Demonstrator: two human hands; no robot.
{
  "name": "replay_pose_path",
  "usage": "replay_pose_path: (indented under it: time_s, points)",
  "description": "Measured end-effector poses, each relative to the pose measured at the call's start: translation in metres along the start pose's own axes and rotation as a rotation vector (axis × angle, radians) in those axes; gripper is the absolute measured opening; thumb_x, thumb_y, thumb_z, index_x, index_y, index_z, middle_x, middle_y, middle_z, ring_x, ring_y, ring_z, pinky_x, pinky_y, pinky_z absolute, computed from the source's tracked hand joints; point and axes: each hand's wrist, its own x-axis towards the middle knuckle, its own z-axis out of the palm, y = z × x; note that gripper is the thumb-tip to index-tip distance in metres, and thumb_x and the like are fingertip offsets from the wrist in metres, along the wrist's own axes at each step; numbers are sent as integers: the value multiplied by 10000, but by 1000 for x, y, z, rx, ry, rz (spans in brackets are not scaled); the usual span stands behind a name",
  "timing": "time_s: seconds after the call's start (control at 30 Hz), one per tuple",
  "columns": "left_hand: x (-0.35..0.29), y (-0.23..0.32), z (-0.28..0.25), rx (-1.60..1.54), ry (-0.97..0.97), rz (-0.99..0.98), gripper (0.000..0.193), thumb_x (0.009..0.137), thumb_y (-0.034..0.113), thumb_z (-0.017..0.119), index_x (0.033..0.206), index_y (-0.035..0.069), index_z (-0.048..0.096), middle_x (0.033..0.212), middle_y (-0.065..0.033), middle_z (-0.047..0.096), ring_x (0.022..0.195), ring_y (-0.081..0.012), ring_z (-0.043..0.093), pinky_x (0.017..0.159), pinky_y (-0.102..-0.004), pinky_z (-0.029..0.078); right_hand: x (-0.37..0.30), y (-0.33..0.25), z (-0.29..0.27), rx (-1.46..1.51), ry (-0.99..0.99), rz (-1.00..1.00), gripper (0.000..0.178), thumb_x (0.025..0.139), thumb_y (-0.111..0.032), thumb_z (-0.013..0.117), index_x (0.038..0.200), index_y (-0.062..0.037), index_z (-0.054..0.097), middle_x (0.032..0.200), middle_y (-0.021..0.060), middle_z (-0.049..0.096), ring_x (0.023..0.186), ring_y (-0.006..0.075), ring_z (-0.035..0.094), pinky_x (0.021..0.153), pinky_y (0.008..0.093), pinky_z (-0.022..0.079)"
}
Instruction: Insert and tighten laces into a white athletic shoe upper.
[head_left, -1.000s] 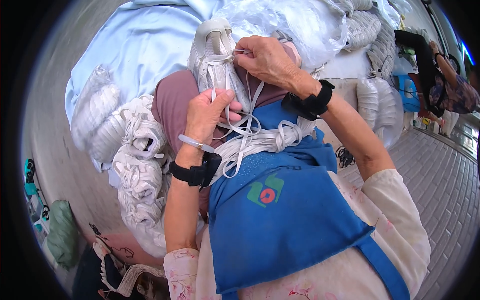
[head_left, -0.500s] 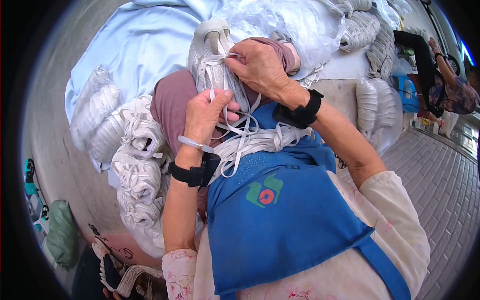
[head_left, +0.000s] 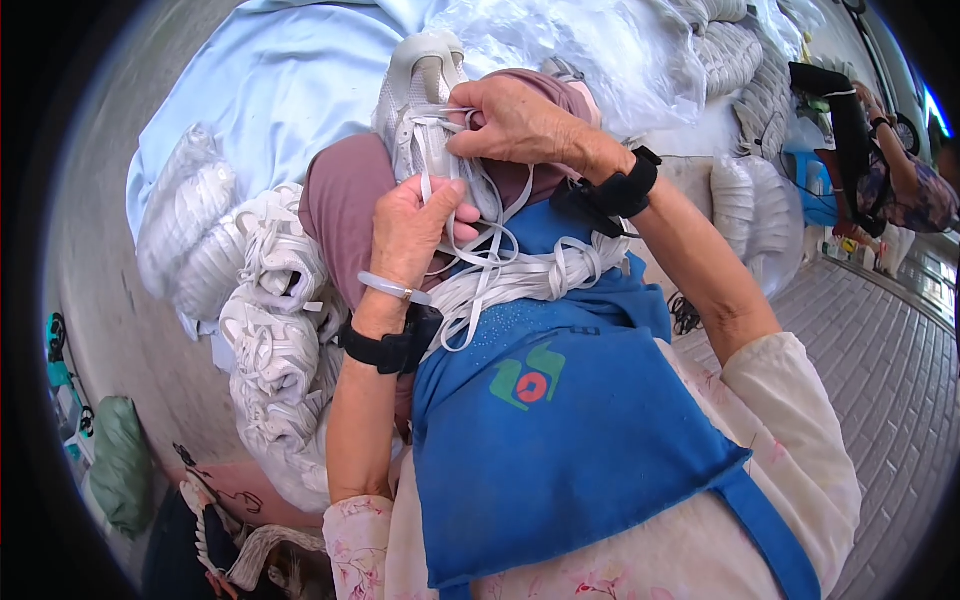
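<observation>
Nearest, a blue apron spans the wearer's lap; the bundle of white laces lies across its upper edge, seemingly placed for easy reach. Beyond, 1 pale shoe rests among the mauve-trousered legs, heel opening away from the wearer; the legs presumably steady it, leaving both hands free. The left hand pinches a lace between thumb and curled fingers, apparently to keep it taut; its forearm rises steeply. The right hand is at the shoe's upper eyelets, elbow bent outward, back of the hand uppermost, fingers pointing left; a lace enters its grasp, but whether it is gripped cannot be told. Farther out: stacked white shoes at left, pale-blue cloth, clear plastic, and another person at far right.
</observation>
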Motion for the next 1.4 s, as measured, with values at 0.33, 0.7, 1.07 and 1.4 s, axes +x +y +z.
replay_pose_path:
  time_s: [0.33, 0.7, 1.07, 1.4]
  points:
    - [-2, -1, -2, 21, -1, -10, 189, 887, 198, 613, 908, 13, 581, 724, -63, 632, 557, -105, 589, 521, -207, 474, -4, -16, 2, -158, 354, -75, 169, 710, -130, 577, 751, 31, 610, 746, 220, 617, 674, 360, 610, 632, 405, 486]
    - [-6, 2, 1, 119, -13, 13, 177, 890, 181, 601, 914, 6, 586, 712, -61, 622, 563, -103, 584, 528, -210, 477, -13, -3, 24, -65, 492, -54, 211, 760, -145, 580, 859, 26, 653, 715, 172, 616, 643, 288, 602, 620, 359, 481]
    - [-41, 34, -8, 463, 55, 48, 159, 898, 163, 581, 865, 8, 583, 674, -32, 599, 540, -61, 542, 500, -187, 451, -1, -2, 23, 6, 356, 230, 217, 799, -150, 542, 856, 40, 629, 624, 138, 582, 552, 185, 534, 553, 325, 440]
    - [-44, 11, -24, 366, -8, 169, 305, 949, 325, 509, 867, 38, 571, 587, 51, 430, 433, -9, 351, 376, -171, 306, -46, -37, 36, -322, 210, 111, 308, 830, -256, 567, 826, 52, 553, 625, 228, 585, 604, 366, 608, 565, 434, 476]
